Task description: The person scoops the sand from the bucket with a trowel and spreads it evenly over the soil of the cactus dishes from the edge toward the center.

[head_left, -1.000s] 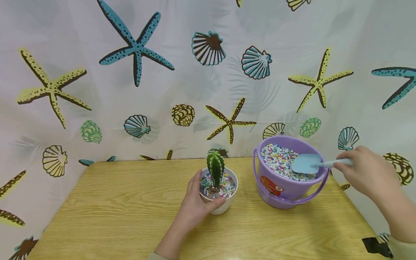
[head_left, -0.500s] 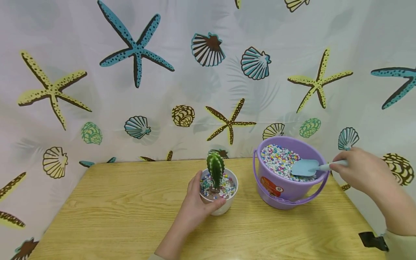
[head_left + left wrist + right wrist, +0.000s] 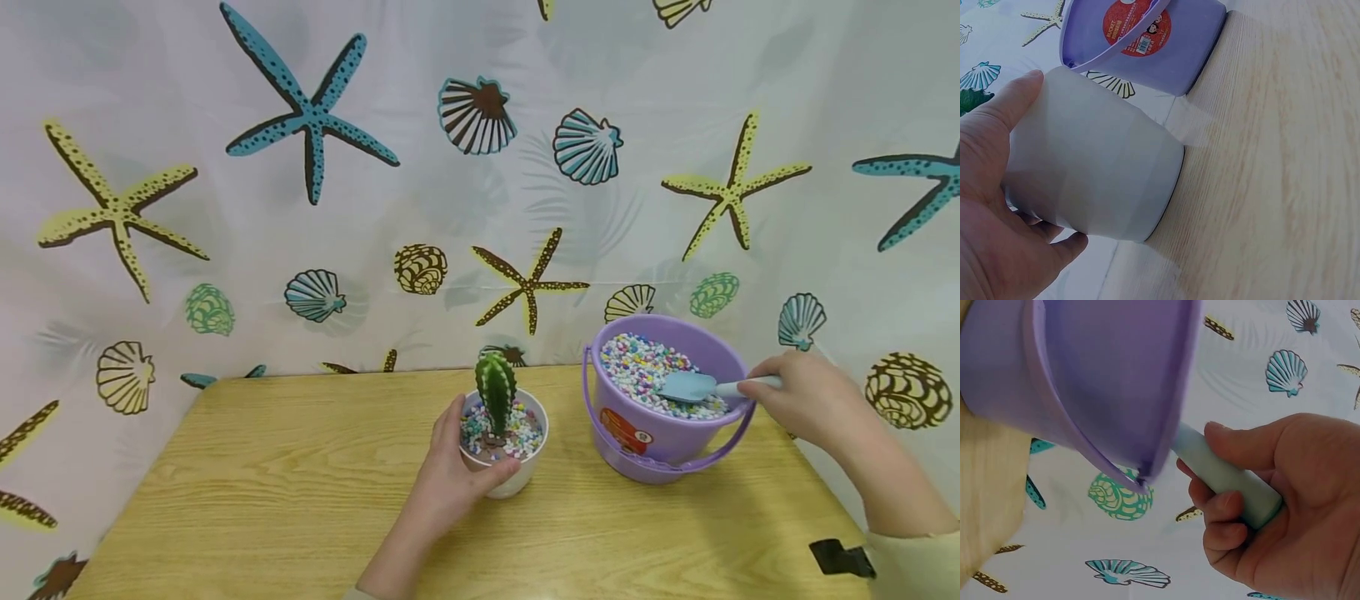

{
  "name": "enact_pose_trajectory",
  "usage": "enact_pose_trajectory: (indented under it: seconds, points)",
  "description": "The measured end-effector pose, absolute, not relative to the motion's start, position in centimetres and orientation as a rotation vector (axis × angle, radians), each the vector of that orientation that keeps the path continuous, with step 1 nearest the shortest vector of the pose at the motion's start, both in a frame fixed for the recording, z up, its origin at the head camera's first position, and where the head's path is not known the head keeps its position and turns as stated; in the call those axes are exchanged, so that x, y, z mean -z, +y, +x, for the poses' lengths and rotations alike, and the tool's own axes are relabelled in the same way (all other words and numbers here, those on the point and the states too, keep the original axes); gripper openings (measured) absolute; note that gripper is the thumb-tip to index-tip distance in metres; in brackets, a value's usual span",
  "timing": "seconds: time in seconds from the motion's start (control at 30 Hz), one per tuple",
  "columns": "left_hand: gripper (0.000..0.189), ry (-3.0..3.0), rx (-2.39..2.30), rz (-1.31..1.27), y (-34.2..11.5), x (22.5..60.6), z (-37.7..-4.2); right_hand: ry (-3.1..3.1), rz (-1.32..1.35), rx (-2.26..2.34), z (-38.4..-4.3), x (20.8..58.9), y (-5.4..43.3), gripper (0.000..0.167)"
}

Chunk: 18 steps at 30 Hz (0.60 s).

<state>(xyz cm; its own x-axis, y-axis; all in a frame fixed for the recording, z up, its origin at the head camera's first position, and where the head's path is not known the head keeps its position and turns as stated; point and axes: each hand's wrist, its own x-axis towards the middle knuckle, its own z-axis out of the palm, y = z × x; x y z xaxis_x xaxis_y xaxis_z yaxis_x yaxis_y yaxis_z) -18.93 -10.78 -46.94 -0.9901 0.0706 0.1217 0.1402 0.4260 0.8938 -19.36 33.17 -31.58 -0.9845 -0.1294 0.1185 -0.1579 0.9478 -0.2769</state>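
My left hand [image 3: 450,467] grips a white pot [image 3: 1091,156] from its near left side, thumb on one side and fingers on the other. A green cactus [image 3: 496,393] stands upright in the pot, with brown material and colored pebbles around its base. With curled fingers, my right hand [image 3: 1272,494] holds the pale handle of a light blue toy shovel [image 3: 687,386]. The shovel's blade lies on the multicolored pebbles [image 3: 641,367] inside a purple bucket [image 3: 660,442]. In the right wrist view the bucket's wall hides the blade.
The bucket's purple handle [image 3: 705,462] hangs down across its front. Both pot and bucket stand on a wooden table [image 3: 285,492]. Behind the table hangs a white cloth [image 3: 360,217] printed with starfish and shells. A black piece [image 3: 842,558] lies near the right sleeve.
My right hand has moved left, bringing the shovel's blade further in over the pebbles and lower. The left hand, the pot and the bucket have stayed in place.
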Motion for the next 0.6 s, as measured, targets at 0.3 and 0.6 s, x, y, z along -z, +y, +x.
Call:
enact_pose_trajectory:
  seconds: [0.3, 0.6]
  points:
    - [0.126, -2.605, 1.636, -0.184, -10.7, 46.7, -18.9, -2.902, 0.185, -0.527, -19.4, 33.6, 32.1, 0.035]
    - [0.126, -2.604, 1.642, -0.180, -10.7, 46.8, -19.0, -2.785, 0.148, -0.540, -19.3, 35.1, 29.9, 0.037]
